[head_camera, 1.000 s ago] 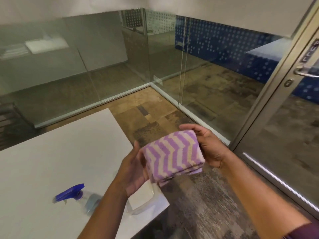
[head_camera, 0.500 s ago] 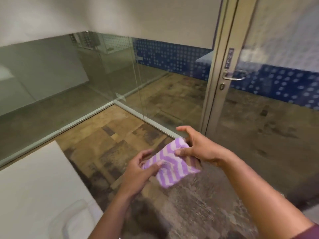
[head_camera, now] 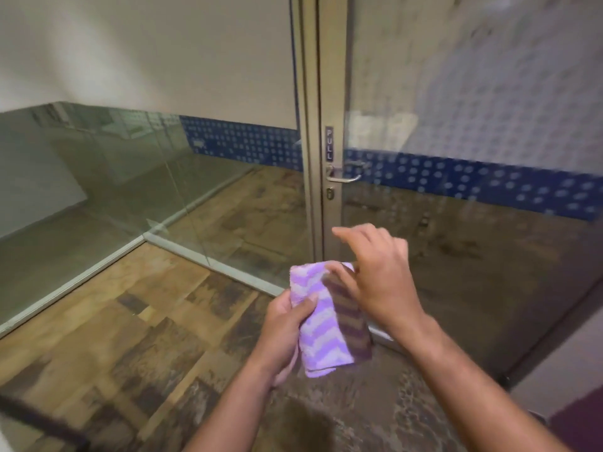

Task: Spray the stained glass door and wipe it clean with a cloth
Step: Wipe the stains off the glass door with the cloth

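On door frame [head_camera: 329, 93] — "PULL" label [head_camera: 329, 143]; left hand [head_camera: 287, 324] grips cloth [head_camera: 321, 324], right hand [head_camera: 380, 278] loose — fingers spread.

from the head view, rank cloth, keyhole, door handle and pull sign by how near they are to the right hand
1. cloth, touching the right hand, just left of it.
2. keyhole, above the hand on the door frame.
3. door handle, just above the keyhole.
4. pull sign, highest on the frame.

Bare patchwork brown carpet floor [head_camera: 137, 324]
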`<action>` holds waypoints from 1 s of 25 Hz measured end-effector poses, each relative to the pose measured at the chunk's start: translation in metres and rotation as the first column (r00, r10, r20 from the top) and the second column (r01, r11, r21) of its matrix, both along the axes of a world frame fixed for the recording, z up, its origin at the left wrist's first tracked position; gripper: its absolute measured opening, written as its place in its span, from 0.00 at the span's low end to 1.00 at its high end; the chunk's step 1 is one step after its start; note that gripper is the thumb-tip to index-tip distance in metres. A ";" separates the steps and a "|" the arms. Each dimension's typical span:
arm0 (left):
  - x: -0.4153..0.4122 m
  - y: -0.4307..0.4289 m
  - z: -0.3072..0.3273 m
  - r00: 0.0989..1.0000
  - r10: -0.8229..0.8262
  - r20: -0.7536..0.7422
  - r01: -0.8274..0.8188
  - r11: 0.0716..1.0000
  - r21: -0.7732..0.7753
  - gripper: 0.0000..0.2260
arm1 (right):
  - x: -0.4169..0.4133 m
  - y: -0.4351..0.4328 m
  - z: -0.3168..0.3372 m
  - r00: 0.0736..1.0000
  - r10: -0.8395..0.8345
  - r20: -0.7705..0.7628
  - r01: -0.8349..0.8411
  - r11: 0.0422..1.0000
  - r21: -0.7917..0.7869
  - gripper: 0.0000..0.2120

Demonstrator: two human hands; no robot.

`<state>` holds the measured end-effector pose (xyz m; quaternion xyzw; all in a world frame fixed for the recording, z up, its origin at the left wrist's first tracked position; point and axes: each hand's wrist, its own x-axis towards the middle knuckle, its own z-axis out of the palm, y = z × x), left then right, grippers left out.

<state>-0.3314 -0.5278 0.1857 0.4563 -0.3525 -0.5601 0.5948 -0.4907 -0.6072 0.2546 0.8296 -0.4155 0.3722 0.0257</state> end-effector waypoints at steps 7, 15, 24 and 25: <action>-0.038 -0.096 0.022 0.962 -0.092 -0.259 0.095 0.995 -0.001 0.22 | -0.010 -0.042 -0.036 0.988 -0.137 0.073 0.107 0.942 0.319 0.25; -0.038 -0.249 0.049 0.799 -0.422 -0.428 0.345 0.905 -0.248 0.44 | -0.003 -0.178 -0.010 0.966 -0.225 0.131 0.167 0.922 0.350 0.42; -0.039 -0.432 0.114 0.628 -0.764 -0.146 0.667 0.626 -0.403 0.46 | 0.001 -0.330 0.026 0.728 -0.315 0.610 0.396 0.918 0.002 0.37; -0.045 -0.446 0.124 0.638 -0.767 -0.062 0.689 0.605 -0.399 0.46 | -0.003 -0.339 0.032 0.693 -0.311 0.650 0.423 0.906 -0.018 0.37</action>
